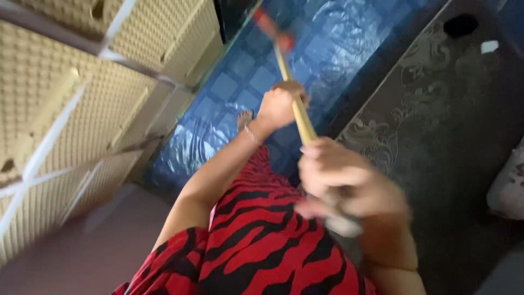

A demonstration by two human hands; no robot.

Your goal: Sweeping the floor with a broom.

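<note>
1. Both hands were closed around one long, pale yellow wooden stick (pixel 299 112), probably a broom or mop handle.
2. The left hand (pixel 278 105) held the grip lower down the shaft, farther from the body, fingers wrapped right round it.
3. The right hand (pixel 341 183) held near the upper end, close to the camera and blurred; it was closed on the shaft, though single fingers could not be told apart.
4. Long axis: the stick ran from the right hand away and up-frame, slightly leftward, to a blurred red fitting (pixel 271 28) at its far end.
5. That far end lay over the glossy blue tiled floor (pixel 229 87), well beyond the left hand.
6. A dark patterned mat (pixel 436 120) lay to the right of the stick; a cream quilted panel (pixel 60 104) lay to the left.
7. A bare foot (pixel 244 117) showed just beside the left wrist.
</note>
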